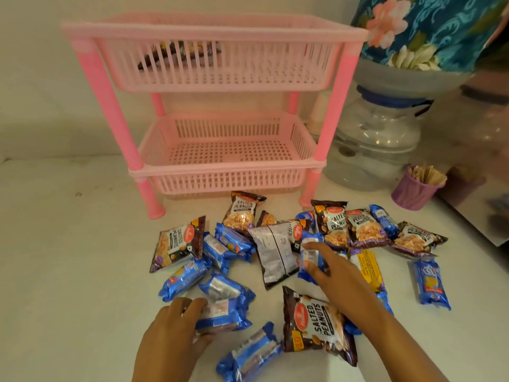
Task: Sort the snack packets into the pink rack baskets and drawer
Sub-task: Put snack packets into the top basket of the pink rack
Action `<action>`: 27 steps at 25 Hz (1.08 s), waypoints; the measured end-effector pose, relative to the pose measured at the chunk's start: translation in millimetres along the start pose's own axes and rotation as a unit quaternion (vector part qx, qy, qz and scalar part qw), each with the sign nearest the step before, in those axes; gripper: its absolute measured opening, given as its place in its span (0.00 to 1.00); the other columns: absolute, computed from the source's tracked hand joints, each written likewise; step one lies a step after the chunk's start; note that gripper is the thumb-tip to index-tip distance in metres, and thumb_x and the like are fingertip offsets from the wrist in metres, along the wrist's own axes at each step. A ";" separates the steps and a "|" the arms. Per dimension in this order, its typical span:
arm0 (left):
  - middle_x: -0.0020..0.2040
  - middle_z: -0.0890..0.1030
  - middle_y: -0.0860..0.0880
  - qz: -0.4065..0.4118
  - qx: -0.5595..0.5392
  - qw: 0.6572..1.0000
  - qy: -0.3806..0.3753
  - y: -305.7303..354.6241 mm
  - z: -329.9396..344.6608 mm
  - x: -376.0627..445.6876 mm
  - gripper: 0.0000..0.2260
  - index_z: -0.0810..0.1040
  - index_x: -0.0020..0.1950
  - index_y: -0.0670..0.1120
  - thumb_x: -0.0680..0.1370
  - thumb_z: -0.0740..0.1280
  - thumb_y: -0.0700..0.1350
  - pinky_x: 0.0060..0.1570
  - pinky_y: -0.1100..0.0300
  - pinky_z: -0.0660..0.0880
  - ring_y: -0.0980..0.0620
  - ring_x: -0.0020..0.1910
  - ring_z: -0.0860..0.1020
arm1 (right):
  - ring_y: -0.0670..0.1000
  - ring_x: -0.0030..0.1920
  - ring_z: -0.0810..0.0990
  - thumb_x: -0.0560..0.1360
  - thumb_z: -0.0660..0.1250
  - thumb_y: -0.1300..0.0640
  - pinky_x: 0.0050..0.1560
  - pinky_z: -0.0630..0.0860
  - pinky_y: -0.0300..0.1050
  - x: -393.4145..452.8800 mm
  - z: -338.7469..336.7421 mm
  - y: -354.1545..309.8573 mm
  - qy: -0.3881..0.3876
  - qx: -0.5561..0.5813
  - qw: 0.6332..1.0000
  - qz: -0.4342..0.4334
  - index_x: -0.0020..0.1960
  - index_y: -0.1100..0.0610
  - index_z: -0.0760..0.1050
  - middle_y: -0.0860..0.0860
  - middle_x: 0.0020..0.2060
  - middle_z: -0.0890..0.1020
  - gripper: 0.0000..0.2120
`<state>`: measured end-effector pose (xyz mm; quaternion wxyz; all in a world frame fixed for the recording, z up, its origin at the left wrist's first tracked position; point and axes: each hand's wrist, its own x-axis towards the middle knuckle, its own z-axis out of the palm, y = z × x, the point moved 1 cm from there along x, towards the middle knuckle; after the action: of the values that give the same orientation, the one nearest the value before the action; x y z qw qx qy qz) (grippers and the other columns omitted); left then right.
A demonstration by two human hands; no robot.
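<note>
A pink two-tier rack (91, 78) stands at the back of the white counter. Its top basket (225, 78) holds a few dark packets (176, 55); the lower basket (228, 153) looks empty. In front lie several brown salted peanut packets (316, 323) and blue biscuit packets (183, 279), scattered. My left hand (176, 326) is closed on a blue biscuit packet (223, 315) lying on the counter. My right hand (327, 268) reaches across the pile and its fingers wrap another blue biscuit packet (309, 257), near a yellow packet (369, 268).
A clear water dispenser jar (377, 139) with a floral cloth cover (429, 28) stands right of the rack. A purple cup (413, 191) of wooden sticks sits beside it. The wall runs behind the rack.
</note>
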<state>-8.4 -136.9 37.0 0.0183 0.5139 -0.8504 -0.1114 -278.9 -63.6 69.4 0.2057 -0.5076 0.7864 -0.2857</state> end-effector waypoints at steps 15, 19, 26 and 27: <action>0.36 0.70 0.55 0.121 -0.087 0.918 0.369 53.9 -267.3 100.0 0.11 0.72 0.39 0.50 0.68 0.65 0.56 0.26 0.63 0.62 0.59 0.31 0.69 | 0.43 0.39 0.80 0.65 0.57 0.34 0.38 0.76 0.37 59.3 -171.2 -182.7 0.076 0.077 0.956 -0.273 0.56 0.28 0.66 0.49 0.45 0.82 0.19; 0.34 0.69 0.52 0.149 -0.084 0.899 0.404 75.7 -332.3 152.9 0.13 0.72 0.38 0.46 0.68 0.64 0.56 0.29 0.62 0.63 0.53 0.32 0.70 | 0.42 0.29 0.74 0.72 0.59 0.38 0.34 0.72 0.31 105.6 -206.0 -227.5 0.117 0.036 0.939 -0.321 0.56 0.30 0.66 0.43 0.33 0.77 0.13; 0.31 0.68 0.48 0.072 -0.023 0.940 0.334 91.3 -369.9 289.9 0.15 0.68 0.37 0.43 0.72 0.66 0.53 0.26 0.60 0.59 0.47 0.32 0.69 | 0.52 0.47 0.76 0.76 0.62 0.48 0.46 0.67 0.39 250.4 -226.5 -280.9 0.102 -0.150 0.952 -0.247 0.66 0.47 0.67 0.52 0.52 0.77 0.20; 0.32 0.70 0.47 0.067 -0.014 0.943 0.326 93.4 -366.5 306.0 0.15 0.68 0.37 0.43 0.73 0.65 0.54 0.26 0.60 0.60 0.46 0.33 0.70 | 0.54 0.54 0.75 0.76 0.63 0.50 0.51 0.67 0.40 269.7 -220.6 -285.4 0.081 -0.185 0.951 -0.233 0.67 0.50 0.67 0.53 0.59 0.75 0.20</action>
<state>-180.4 -426.4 388.1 0.3096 0.4639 -0.8284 0.0519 -327.9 -349.2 414.1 -0.0288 -0.6813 0.6991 -0.2150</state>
